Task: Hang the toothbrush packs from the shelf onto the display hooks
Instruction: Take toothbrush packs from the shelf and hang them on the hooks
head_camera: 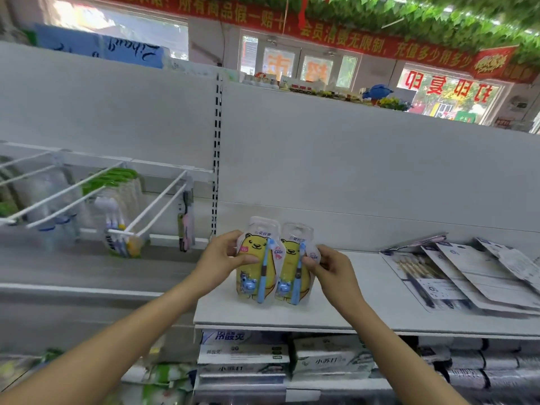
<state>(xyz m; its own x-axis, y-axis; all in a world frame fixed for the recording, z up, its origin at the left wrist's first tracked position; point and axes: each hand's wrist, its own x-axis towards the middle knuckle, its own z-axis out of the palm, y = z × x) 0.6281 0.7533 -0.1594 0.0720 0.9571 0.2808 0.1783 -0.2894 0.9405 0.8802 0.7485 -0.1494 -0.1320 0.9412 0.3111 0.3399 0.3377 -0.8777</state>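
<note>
Left hand [223,257]: fingers curled round the left edge of the left toothbrush pack [255,260], thumb pressed on its front face. Right hand [330,268]: thumb and fingers pinch the right edge of the right toothbrush pack [295,266]. The two packs are held upright, side by side, edges touching, each showing a yellow bear print and a blue brush. Their lower ends are at the white shelf [365,305]; contact with it cannot be confirmed.

Right of the right-hand fingers, well apart: a stack of flat dark-and-white toothbrush packs [455,276] lying on the same shelf.

Left of the left-hand fingers and higher: white display hooks [152,211] projecting from the back panel. Green-topped packs [117,182] hang far back; a single pink-and-black toothbrush pack [185,220] hangs nearest the fingers.

Below the shelf: boxed goods [244,355].
</note>
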